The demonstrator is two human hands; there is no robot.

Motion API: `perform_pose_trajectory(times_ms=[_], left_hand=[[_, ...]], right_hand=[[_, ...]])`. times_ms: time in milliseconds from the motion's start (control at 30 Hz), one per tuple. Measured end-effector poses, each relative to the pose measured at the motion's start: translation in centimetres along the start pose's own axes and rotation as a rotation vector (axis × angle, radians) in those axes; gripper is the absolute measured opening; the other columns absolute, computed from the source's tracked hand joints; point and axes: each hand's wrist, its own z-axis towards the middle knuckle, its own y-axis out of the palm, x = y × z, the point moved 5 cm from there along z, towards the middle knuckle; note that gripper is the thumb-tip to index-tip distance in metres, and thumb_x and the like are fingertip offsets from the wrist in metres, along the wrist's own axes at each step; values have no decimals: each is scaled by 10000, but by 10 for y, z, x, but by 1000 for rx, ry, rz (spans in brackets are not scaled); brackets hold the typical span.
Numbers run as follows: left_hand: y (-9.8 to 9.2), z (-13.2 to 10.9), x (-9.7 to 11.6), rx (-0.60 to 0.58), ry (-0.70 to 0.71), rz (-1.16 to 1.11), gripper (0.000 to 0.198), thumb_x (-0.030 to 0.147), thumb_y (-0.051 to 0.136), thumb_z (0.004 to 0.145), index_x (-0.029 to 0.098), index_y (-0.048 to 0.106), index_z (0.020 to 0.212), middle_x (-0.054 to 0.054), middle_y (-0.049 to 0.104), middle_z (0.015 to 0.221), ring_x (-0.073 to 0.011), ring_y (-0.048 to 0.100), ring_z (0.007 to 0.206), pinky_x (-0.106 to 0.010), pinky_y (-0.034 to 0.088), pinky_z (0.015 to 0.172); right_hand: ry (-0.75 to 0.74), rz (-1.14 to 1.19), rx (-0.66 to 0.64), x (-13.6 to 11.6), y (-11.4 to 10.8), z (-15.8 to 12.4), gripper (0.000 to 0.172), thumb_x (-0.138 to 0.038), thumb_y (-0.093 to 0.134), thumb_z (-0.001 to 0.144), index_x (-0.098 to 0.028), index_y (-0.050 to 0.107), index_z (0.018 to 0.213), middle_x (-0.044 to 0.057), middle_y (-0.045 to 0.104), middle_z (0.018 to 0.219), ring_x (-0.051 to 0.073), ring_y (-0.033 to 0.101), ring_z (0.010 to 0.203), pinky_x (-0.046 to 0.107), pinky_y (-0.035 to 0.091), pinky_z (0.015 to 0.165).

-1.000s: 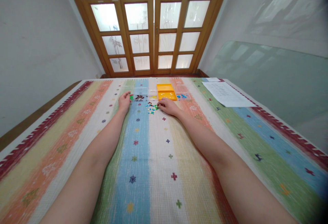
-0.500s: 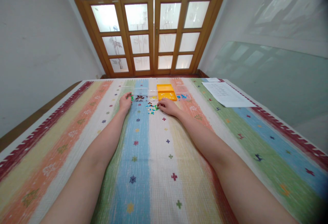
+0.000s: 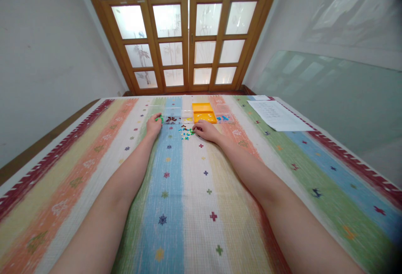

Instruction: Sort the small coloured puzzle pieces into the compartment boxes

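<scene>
My left hand [image 3: 153, 125] rests at the left end of a row of clear plastic boxes. Its thumb and fingers are apart around green pieces [image 3: 160, 119] in the leftmost box, which the hand partly covers. My right hand [image 3: 205, 131] lies at the right side of a loose pile of small mixed pieces [image 3: 187, 133], blue, green, brown and pale. Its fingertips are curled together on the pile's edge, and whatever they pinch is too small to name. Beyond that hand, an orange box [image 3: 204, 117] stands with its lid raised, holding pale pieces.
Dark brown pieces [image 3: 171, 119], yellow pieces [image 3: 187, 119] and blue pieces [image 3: 223, 118] sit in clear boxes along the row. Printed paper [image 3: 276, 115] lies at the right on the striped tablecloth [image 3: 197, 207]. Wooden glazed doors [image 3: 189, 56] rise behind the table.
The fingers of my left hand have shifted slightly at the green pieces, more of which now show. My right hand has barely moved at the pile.
</scene>
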Motion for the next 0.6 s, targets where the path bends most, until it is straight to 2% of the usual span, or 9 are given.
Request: perform_pose_trajectory(times_ms=[133, 300, 433, 600], left_hand=[[-2, -3, 6, 1, 0, 5, 474, 204, 525, 902, 188, 688, 1347, -76, 749, 1241, -152, 697, 725, -342, 553, 920], [-6, -10, 17, -3, -18, 26, 470, 192, 535, 892, 171, 694, 1334, -83, 761, 1205, -193, 727, 889, -370, 526, 1019], [-9, -15, 26, 19, 27, 27, 456, 176, 537, 868, 169, 712, 1290, -91, 742, 1253, -228, 703, 1069, -409, 496, 1090], [-9, -15, 28, 56, 102, 42, 406, 166, 528, 864, 175, 735, 1213, -86, 742, 1242, -242, 666, 1163, -410, 481, 1111]], right_hand=[[-1, 8, 2, 0, 0, 0, 143, -210, 627, 952, -212, 760, 1005, 66, 681, 992, 204, 605, 936, 297, 434, 846], [3, 11, -1, 1, 1, 0, 153, -211, 626, 945, -213, 760, 1019, 67, 678, 986, 203, 597, 915, 302, 435, 831], [-25, 16, 4, -1, 1, 0, 160, -199, 616, 942, -213, 753, 1023, 59, 685, 964, 200, 594, 912, 299, 427, 831], [-102, 48, -45, -14, 3, 0, 162, -201, 630, 929, -218, 752, 1035, 47, 689, 945, 193, 591, 884, 294, 426, 818]])
